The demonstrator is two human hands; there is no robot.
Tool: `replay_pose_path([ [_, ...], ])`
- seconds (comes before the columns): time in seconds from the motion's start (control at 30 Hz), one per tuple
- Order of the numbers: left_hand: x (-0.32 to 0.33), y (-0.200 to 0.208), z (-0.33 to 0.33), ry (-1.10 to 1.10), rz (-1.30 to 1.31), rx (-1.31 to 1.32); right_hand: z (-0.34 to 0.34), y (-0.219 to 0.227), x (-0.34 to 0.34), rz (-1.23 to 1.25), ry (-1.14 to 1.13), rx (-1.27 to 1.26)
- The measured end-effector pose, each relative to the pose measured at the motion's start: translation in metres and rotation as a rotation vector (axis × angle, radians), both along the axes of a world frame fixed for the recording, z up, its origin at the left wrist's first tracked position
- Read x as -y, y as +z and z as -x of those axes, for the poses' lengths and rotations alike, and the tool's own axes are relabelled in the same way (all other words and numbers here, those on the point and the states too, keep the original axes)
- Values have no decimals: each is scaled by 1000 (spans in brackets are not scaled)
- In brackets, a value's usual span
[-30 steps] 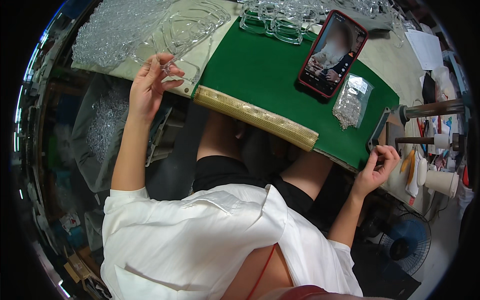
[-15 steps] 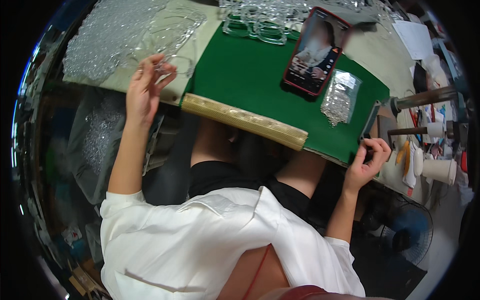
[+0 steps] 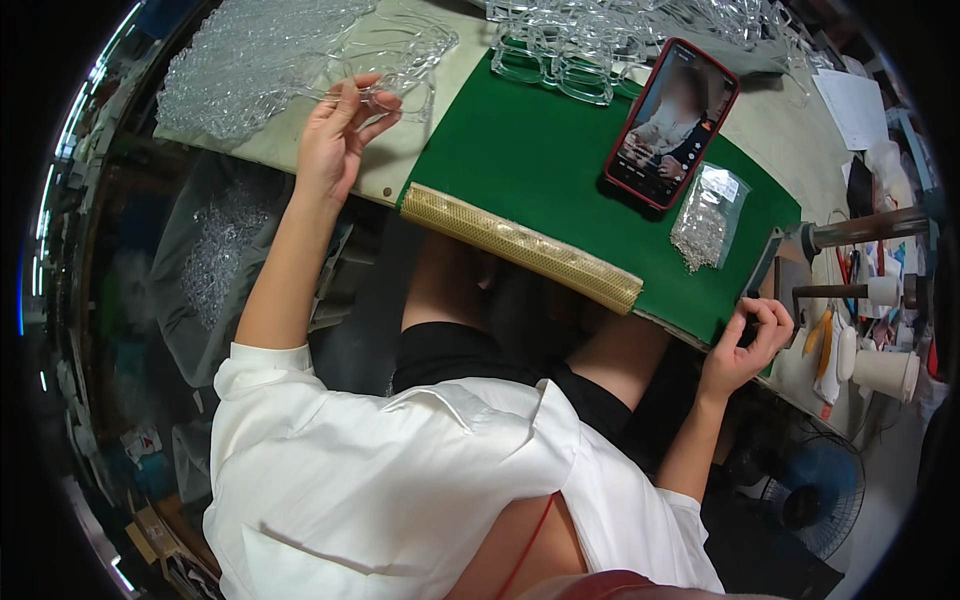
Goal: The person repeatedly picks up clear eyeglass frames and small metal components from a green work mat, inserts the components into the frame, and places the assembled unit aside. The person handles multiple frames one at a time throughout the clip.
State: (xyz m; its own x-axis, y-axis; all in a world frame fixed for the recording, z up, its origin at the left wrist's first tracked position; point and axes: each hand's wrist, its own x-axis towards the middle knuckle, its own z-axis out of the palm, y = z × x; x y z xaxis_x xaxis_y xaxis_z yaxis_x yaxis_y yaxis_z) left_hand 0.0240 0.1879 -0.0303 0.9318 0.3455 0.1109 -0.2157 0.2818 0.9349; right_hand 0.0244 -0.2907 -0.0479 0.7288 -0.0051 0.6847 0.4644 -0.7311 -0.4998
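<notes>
My left hand (image 3: pixel 335 145) is over the far left of the table, its fingers closed on a clear plastic glasses frame (image 3: pixel 412 92). Right beside it lies a spread of many similar clear frames (image 3: pixel 250 75), and their outlines run into the held one. At the right end of the green mat (image 3: pixel 520 150), my right hand (image 3: pixel 745 350) has its fingers curled next to the metal tool with bars (image 3: pixel 765 260). Whatever sits between those fingers, if anything, is too small to make out.
A gold mesh-patterned roll (image 3: pixel 520 245) edges the mat. On the mat lie a red-cased phone (image 3: pixel 670 125) and a clear bag of small metal parts (image 3: pixel 708 220). More clear frames (image 3: pixel 570 50) are piled behind. A white cup (image 3: pixel 885 373) and a fan (image 3: pixel 815 490) are at right.
The whole view has shifted, so the table appears farther right. My left hand has moved slightly farther over the table with the glasses frame. My right hand keeps its place beside the tool.
</notes>
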Motion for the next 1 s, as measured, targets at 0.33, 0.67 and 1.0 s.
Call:
replay_pose_path([
  [0.33,13,35,22,-451,-345,-618,0,2,-2,51,-16,7],
  [0.67,9,37,-7,-23,-1766,-33,0,4,-4,59,-28,2],
  [1.0,-52,20,-90,19,-1714,-47,1,5,-6,104,-47,31],
])
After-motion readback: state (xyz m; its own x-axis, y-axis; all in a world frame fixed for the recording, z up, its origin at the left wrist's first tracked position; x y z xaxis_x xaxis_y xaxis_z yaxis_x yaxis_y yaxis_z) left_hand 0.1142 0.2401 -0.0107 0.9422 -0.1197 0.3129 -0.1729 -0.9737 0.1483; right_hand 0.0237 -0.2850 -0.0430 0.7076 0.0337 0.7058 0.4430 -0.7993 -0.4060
